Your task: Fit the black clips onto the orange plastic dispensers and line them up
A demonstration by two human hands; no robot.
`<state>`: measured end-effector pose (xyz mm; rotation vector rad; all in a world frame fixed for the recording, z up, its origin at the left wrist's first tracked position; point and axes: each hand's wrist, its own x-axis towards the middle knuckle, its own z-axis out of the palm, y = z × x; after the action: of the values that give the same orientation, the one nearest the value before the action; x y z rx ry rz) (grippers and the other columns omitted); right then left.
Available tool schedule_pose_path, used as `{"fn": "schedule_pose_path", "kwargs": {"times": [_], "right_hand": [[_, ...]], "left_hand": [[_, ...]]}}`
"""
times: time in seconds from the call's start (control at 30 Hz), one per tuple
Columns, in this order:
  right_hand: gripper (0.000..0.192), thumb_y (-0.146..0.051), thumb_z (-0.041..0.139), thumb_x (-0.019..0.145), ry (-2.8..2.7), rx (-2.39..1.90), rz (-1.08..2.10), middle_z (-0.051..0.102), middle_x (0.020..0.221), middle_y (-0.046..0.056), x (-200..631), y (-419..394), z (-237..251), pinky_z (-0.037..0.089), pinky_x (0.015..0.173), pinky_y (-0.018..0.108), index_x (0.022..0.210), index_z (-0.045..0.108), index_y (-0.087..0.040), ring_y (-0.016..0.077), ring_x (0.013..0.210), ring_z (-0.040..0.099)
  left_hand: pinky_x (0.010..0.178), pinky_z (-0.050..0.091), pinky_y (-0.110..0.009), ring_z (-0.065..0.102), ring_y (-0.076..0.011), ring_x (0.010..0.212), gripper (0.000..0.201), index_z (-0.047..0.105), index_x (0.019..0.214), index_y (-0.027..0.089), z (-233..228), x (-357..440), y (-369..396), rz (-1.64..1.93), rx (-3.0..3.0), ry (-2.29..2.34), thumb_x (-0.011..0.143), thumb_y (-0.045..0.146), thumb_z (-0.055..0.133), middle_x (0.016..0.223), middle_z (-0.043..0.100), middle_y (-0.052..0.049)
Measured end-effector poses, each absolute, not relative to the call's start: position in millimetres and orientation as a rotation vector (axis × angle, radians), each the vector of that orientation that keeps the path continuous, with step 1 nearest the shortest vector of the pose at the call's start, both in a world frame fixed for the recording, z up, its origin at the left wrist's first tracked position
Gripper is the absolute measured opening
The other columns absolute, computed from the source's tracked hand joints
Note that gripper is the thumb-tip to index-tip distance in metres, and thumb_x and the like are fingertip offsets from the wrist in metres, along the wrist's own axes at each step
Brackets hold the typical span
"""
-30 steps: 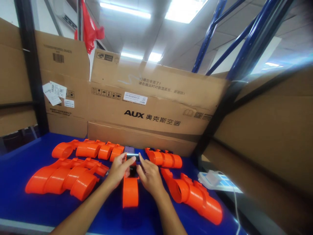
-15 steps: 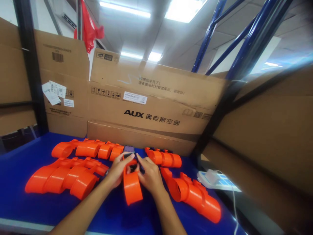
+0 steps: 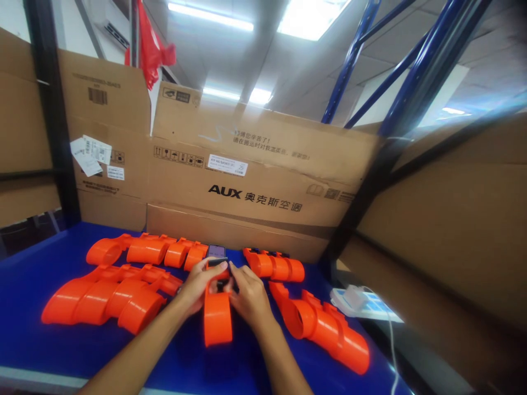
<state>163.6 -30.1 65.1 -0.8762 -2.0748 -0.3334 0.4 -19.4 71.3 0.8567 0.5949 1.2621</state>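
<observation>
While both hands meet at the middle of the blue table (image 3: 24,285), the left hand (image 3: 197,286) and right hand (image 3: 247,296) pinch one orange part (image 3: 217,323) between them — its far end (a small dark piece there) — other orange parts (image 3: 102,302) lying left and right.

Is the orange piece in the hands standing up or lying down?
Lying down. The orange piece rests flat on the blue table, with the left hand and right hand gripping its far end.
</observation>
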Motion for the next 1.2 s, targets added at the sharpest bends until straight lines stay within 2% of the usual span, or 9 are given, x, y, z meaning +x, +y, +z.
{"fn": "schedule_pose_path", "kwargs": {"times": [0.2, 0.33, 0.43, 0.53, 0.9, 0.97, 1.1, 1.2], "right_hand": [[0.049, -0.012, 0.051, 0.090, -2.070, -0.859, -0.267, 0.068, 0.083, 0.009, 165.0, -32.0, 74.2, 0.058, 0.069, 0.034, 0.138, 0.054, -0.016, 0.0206, 0.073, 0.062], [0.047, -0.019, 0.057, 0.090, -2.070, -0.820, -0.136, 0.069, 0.088, 0.008, 170.0, -32.8, 81.5, 0.057, 0.068, 0.033, 0.137, 0.057, -0.021, 0.0194, 0.074, 0.062], [0.044, -0.028, 0.064, 0.089, -1.999, -0.877, -0.070, 0.068, 0.082, 0.006, 172.2, -32.7, 82.0, 0.055, 0.063, 0.031, 0.132, 0.062, -0.021, 0.0188, 0.070, 0.061], [0.041, -0.030, 0.065, 0.088, -1.921, -0.920, -0.053, 0.066, 0.077, 0.005, 172.3, -31.8, 78.6, 0.054, 0.059, 0.029, 0.128, 0.065, -0.020, 0.0176, 0.065, 0.060], [0.035, -0.022, 0.057, 0.088, -1.900, -0.871, -0.034, 0.065, 0.069, 0.003, 166.1, -35.0, 77.9, 0.051, 0.059, 0.029, 0.121, 0.068, -0.017, 0.0175, 0.061, 0.059], [0.029, -0.022, 0.055, 0.090, -1.849, -0.901, 0.010, 0.068, 0.073, 0.004, 168.1, -36.9, 81.3, 0.052, 0.061, 0.029, 0.113, 0.070, -0.018, 0.0178, 0.064, 0.062], [0.023, -0.024, 0.051, 0.091, -1.704, -1.019, 0.060, 0.074, 0.081, 0.005, 179.9, -36.8, 88.6, 0.052, 0.067, 0.028, 0.099, 0.072, -0.020, 0.0186, 0.071, 0.068], [0.022, -0.025, 0.051, 0.088, -1.678, -1.183, 0.013, 0.072, 0.074, 0.003, 191.7, -32.2, 91.6, 0.049, 0.063, 0.027, 0.092, 0.072, -0.019, 0.0186, 0.065, 0.065]], "left_hand": [[0.037, 0.031, -0.016, 0.040, -0.0034, 0.036, 0.040, 0.066, 0.089, 0.016, 73.0, -2.2, -17.6, 1.263, 0.874, 0.604, 0.064, 0.039, 0.088, 0.053, 0.056, 0.007], [0.035, 0.027, -0.017, 0.037, -0.0040, 0.031, 0.041, 0.062, 0.082, 0.018, 72.9, -2.1, -15.9, 1.309, 0.900, 0.639, 0.069, 0.052, 0.081, 0.046, 0.049, 0.009], [0.034, 0.025, -0.018, 0.037, -0.0049, 0.030, 0.043, 0.061, 0.080, 0.019, 70.6, 0.5, -16.0, 1.318, 0.952, 0.649, 0.073, 0.060, 0.074, 0.048, 0.050, 0.008], [0.033, 0.023, -0.019, 0.037, -0.0045, 0.031, 0.044, 0.066, 0.087, 0.018, 68.1, 2.6, -17.3, 1.312, 1.069, 0.669, 0.074, 0.059, 0.073, 0.054, 0.054, 0.007], [0.037, 0.024, -0.019, 0.037, -0.0066, 0.030, 0.040, 0.067, 0.090, 0.017, 63.6, 1.5, -17.6, 1.327, 1.186, 0.718, 0.077, 0.055, 0.072, 0.041, 0.044, 0.009], [0.036, 0.024, -0.020, 0.036, -0.0064, 0.029, 0.040, 0.066, 0.091, 0.017, 64.2, 0.2, -16.8, 1.309, 1.170, 0.685, 0.077, 0.055, 0.072, 0.041, 0.048, 0.008], [0.035, 0.022, -0.021, 0.035, -0.0053, 0.029, 0.043, 0.063, 0.093, 0.016, 64.2, -0.4, -14.7, 1.264, 1.161, 0.644, 0.075, 0.055, 0.072, 0.062, 0.071, -0.004], [0.034, 0.021, -0.021, 0.036, -0.0054, 0.028, 0.045, 0.061, 0.092, 0.016, 61.7, 1.4, -13.5, 1.268, 1.158, 0.703, 0.074, 0.055, 0.073, 0.067, 0.075, -0.008]]}}
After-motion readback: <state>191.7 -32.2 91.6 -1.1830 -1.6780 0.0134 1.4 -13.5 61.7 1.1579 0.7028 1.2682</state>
